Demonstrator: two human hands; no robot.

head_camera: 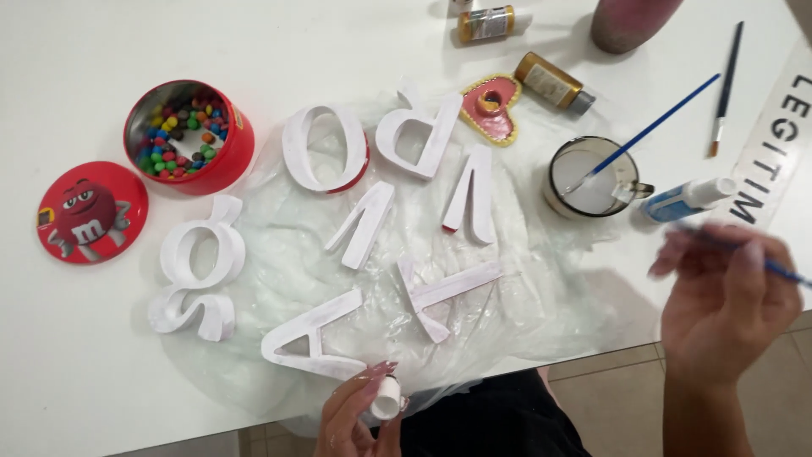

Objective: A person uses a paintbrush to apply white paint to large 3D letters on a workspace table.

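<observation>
I see a white table with a crumpled clear plastic sheet spread across its middle; pale floor tiles show past the near edge. On and around the sheet I count seven white-painted letters. A pink heart with a gold rim lies beyond them. To the left stand one red round tin full of coloured candies and its red lid, which carries a cartoon figure. At the far edge I count two gold paint bottles, and one white-and-blue tube lies near a mug holding one blue brush. A second, dark brush lies by a white sign strip with black lettering. My left hand pinches a small white cap near the table edge. My right hand, blurred, is closed around a thin blue-handled brush.
</observation>
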